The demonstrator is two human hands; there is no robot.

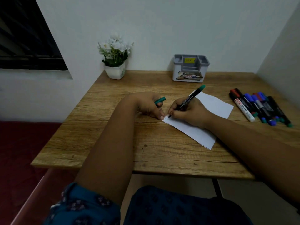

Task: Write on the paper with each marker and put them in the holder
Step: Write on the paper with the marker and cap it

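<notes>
Black marker (188,99), green end, uncapped

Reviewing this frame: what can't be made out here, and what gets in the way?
Head view only:
- The mark at the green marker tip on the paper: too small to read.
- Much of the paper: covered by the right hand.
- The holder compartments' depths: hidden by its walls; labels blurred.
- The count of loose markers: they overlap.
- Most of the green cap: enclosed by the left hand.

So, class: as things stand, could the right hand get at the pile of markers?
Probably yes: the pile of markers lies uncovered just beside the right hand, but that hand holds the green marker.
</notes>
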